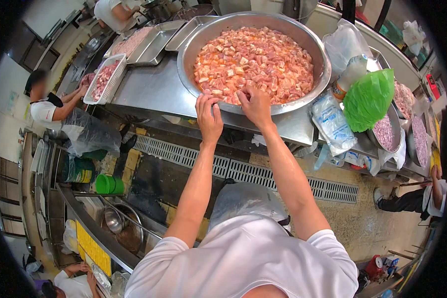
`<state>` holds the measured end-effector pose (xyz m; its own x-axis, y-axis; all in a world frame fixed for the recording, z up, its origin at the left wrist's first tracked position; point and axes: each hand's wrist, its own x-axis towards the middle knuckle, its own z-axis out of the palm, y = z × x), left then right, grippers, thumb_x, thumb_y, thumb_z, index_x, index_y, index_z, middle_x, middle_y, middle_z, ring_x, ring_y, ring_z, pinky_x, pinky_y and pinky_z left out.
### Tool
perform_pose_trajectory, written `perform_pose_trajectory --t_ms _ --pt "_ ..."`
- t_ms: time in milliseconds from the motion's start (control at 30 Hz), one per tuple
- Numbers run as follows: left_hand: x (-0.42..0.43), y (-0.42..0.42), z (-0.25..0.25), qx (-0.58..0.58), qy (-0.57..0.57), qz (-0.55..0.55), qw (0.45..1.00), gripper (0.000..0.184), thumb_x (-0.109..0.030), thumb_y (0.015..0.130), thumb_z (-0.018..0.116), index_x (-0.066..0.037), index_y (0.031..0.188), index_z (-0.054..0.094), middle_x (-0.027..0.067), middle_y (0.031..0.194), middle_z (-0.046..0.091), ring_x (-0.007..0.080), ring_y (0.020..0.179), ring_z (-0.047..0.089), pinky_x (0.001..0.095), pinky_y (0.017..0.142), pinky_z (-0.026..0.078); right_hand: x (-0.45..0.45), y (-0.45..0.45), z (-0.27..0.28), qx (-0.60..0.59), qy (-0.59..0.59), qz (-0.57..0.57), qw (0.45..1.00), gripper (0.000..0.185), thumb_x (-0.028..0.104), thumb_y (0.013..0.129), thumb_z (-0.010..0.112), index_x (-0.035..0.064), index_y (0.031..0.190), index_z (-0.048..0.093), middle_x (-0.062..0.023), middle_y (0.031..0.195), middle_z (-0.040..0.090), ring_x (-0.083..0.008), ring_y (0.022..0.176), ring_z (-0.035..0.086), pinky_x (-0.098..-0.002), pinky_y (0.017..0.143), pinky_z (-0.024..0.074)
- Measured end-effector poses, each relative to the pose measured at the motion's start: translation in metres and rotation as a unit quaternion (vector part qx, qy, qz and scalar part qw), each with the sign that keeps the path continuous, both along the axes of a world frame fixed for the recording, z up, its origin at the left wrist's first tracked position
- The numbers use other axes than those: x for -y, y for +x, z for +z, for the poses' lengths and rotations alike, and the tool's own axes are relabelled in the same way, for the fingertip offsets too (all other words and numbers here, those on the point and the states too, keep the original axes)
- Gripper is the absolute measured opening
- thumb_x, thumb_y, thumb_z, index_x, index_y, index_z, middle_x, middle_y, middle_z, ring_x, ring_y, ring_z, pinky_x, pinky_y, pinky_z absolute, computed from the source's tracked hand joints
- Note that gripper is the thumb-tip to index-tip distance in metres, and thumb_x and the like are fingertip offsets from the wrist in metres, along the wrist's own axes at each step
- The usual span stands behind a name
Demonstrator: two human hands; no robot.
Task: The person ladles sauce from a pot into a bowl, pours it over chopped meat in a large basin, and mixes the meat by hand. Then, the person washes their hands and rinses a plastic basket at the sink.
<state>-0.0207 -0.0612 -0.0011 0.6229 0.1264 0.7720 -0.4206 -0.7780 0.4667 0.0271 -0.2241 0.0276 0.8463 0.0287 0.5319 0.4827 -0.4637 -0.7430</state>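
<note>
A wide metal basin (322, 74) full of cubed raw meat (256, 59) in a reddish, oily marinade stands on the steel table in front of me. At the basin's near left rim is my left hand (209, 116), its fingers bent over the edge and closed on it. My right hand (257, 105) is curled shut at the near rim, over the edge of the meat. Its fingertips are hidden, so what it holds, if anything, cannot be made out.
A white basket (109, 94) of meat and metal trays (156, 42) stand left on the steel table (144, 84). Right are a green plastic bag (370, 99), packaged bags (333, 121) and a bowl of chopped onion (384, 133). Co-workers (44, 109) stand nearby. A floor drain (248, 171) runs below.
</note>
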Motion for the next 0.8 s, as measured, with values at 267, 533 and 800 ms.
perform_pose_trajectory --t_ms 267,533,800 --pt "-0.0002 0.0001 0.0002 -0.006 0.004 0.002 1.000 0.017 -0.011 0.093 0.049 -0.001 0.102 0.059 0.0174 0.115 0.057 0.0424 0.120 0.045 0.0508 0.106 0.034 0.0003 0.0012 0.0002 -0.013 0.004 0.002 1.000 0.023 0.024 0.085 0.067 0.0019 0.079 0.066 -0.0178 0.067 0.064 -0.0356 0.064 0.064 -0.0444 0.057 0.0476" --pt "-0.0017 0.0008 -0.0010 -0.004 0.010 0.001 1.000 0.018 -0.011 0.093 0.049 0.000 0.103 0.059 0.0178 0.115 0.057 0.0425 0.121 0.045 0.0511 0.106 0.034 0.0006 0.0002 0.0008 -0.020 -0.005 0.003 1.000 0.023 0.023 0.085 0.067 0.0017 0.079 0.066 -0.0178 0.068 0.065 -0.0357 0.064 0.064 -0.0444 0.058 0.0479" --pt "-0.0019 0.0004 -0.0011 -0.002 0.010 -0.001 1.000 0.019 -0.013 0.094 0.048 0.000 0.103 0.059 0.0178 0.115 0.057 0.0425 0.121 0.045 0.0513 0.106 0.034 0.0007 -0.0007 0.0018 -0.016 -0.003 0.005 1.000 0.022 0.023 0.085 0.067 0.0018 0.080 0.066 -0.0184 0.070 0.065 -0.0361 0.065 0.064 -0.0442 0.058 0.0480"
